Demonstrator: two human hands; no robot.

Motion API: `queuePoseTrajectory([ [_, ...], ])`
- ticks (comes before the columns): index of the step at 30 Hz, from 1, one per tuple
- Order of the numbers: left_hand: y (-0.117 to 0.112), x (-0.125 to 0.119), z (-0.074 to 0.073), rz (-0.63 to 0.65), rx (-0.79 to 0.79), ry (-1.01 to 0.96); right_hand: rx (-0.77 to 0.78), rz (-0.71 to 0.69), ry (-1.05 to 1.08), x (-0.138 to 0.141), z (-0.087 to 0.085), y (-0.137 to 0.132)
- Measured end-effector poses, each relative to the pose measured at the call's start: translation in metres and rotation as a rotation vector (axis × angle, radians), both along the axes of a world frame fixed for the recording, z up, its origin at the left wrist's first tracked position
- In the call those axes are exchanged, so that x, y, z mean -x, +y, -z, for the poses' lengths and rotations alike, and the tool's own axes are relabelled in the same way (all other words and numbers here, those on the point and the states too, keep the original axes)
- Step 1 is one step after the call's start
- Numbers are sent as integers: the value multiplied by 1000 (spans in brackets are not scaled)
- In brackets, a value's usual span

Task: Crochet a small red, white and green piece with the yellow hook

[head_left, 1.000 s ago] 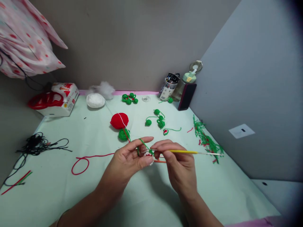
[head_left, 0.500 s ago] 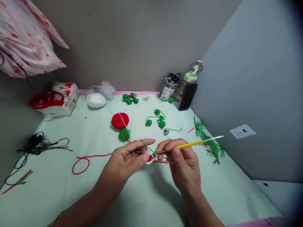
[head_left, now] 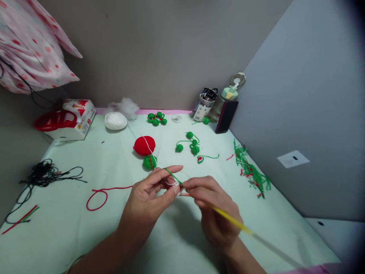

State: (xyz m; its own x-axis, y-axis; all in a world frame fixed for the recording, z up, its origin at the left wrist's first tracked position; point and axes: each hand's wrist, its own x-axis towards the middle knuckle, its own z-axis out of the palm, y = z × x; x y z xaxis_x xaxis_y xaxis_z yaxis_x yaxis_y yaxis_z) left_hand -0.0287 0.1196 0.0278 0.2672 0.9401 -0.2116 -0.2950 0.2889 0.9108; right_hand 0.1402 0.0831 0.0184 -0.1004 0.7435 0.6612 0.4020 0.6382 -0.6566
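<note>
Between thumb and fingers, my left hand (head_left: 151, 192) pinches a small red-and-white crochet piece (head_left: 172, 183), partly hidden by the fingertips. Green yarn (head_left: 172, 175) runs over my left index finger down to the piece. My right hand (head_left: 218, 207) is closed around a yellow-handled crochet hook (head_left: 232, 219), whose hook end meets the piece at my left fingertips. The hook's far end slants down to the right and is smeared by motion. Below the hands, an orange-handled item (head_left: 184, 194) on the table is mostly covered.
Red (head_left: 144, 145), green (head_left: 149, 162) and white yarn balls (head_left: 115, 121) lie beyond my left hand. Several small green crocheted balls (head_left: 194, 148) sit past my right hand. Green yarn scraps (head_left: 251, 171), a leaning phone (head_left: 226, 117), a bottle (head_left: 218, 108) and black cord (head_left: 47, 175) lie around.
My right hand has turned, swinging the hook's far end from pointing up-right to down-right. Both hands have drawn closer together over the crochet piece, which now shows less.
</note>
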Motion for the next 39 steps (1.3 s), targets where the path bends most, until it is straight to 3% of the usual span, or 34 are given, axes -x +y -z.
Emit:
queuePoseTrajectory([
  [4, -4, -2, -1, 0, 102, -157, -36, 222, -135, 7, 10, -9],
  [8, 0, -1, -5, 170, 351, -328, -110, 167, -154, 5, 12, -8],
  [10, 3, 1, -6, 161, 370, -328, -54, 121, 2, 2, 8, -3],
  [15, 7, 3, -5, 78, 229, -235, 266, -24, 595, 1, -1, 9],
  [19, 3, 3, -6, 30, 134, -161, 346, -79, 746, 3, 0, 13],
  [24, -2, 1, -3, 106, 105, -127, 300, -63, 555, 7, 2, 13],
  [28, -1, -2, 1, 78, 120, -132, 240, 7, 425, 11, 3, 7],
  [33, 0, -4, 1, 134, 275, -309, -8, 145, -35, 10, 9, -2],
  [36, 5, -1, 0, 169, 364, -373, 95, 111, 210, 5, 7, 4],
  [39, 8, 1, 0, 133, 310, -351, 286, 16, 583, 2, 4, 13],
])
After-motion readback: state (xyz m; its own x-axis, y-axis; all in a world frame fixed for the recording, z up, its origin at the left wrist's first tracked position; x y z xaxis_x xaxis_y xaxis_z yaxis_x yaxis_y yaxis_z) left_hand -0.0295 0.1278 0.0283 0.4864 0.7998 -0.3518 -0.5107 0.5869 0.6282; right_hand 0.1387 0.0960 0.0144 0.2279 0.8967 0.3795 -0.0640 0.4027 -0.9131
